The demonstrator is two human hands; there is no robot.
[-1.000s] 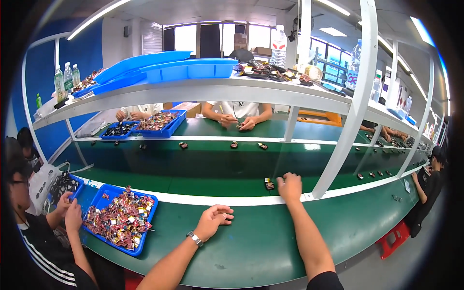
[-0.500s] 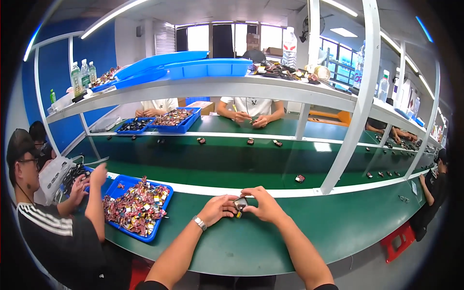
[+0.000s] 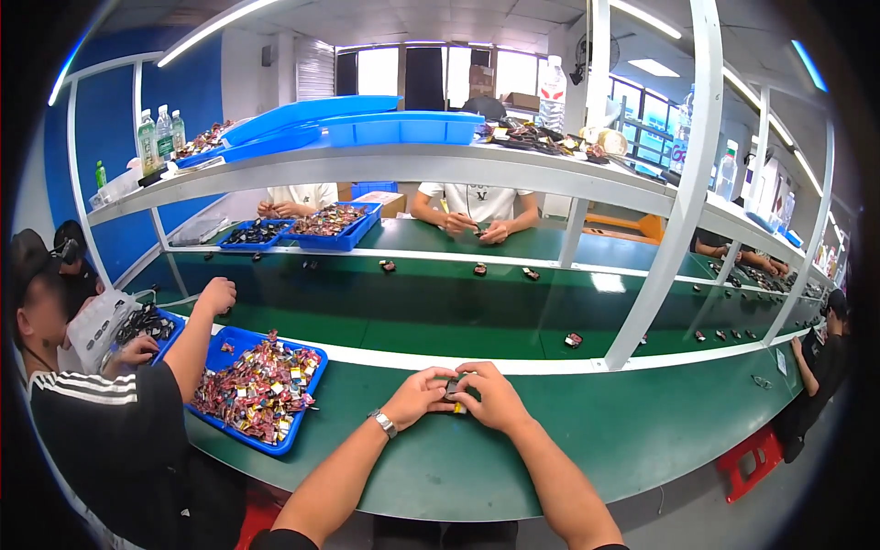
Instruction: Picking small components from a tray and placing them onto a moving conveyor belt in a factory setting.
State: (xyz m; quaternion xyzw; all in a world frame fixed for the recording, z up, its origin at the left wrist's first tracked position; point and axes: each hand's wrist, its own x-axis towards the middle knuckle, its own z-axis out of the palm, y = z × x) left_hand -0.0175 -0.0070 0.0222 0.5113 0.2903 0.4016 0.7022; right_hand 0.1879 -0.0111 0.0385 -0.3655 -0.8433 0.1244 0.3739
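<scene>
Both my hands are together now over the near edge of the green table (image 3: 568, 440): a sec ago my right hand (image 3: 495, 396) was stretched out to the white rail by the belt and my left hand (image 3: 417, 396) lay flat on the table w/ nothing in it; half a sec ago they'd already met. Now the fingers of both are pinched on one small dark part (image 3: 455, 392) w/ a bit of yellow at its lower edge, held just above the table, right in front of me. Most of it is hidden by my fingers, so can't tell its exact shape. To me that means the fetch is done and I'm in the fiddly bit, working the part between thumbs and fingertips. Watch on my left wrist (image 3: 384, 423). Blue tray (image 3: 275, 442) of mixed red/colourful small pieces sits just to my left, near but not touching my hands. The person at my left has one arm up over that tray, fist (image 3: 218, 295) clenched. Another dark piece (image 3: 573, 340) rides on the belt beyond the rail, well apart from me.
</scene>
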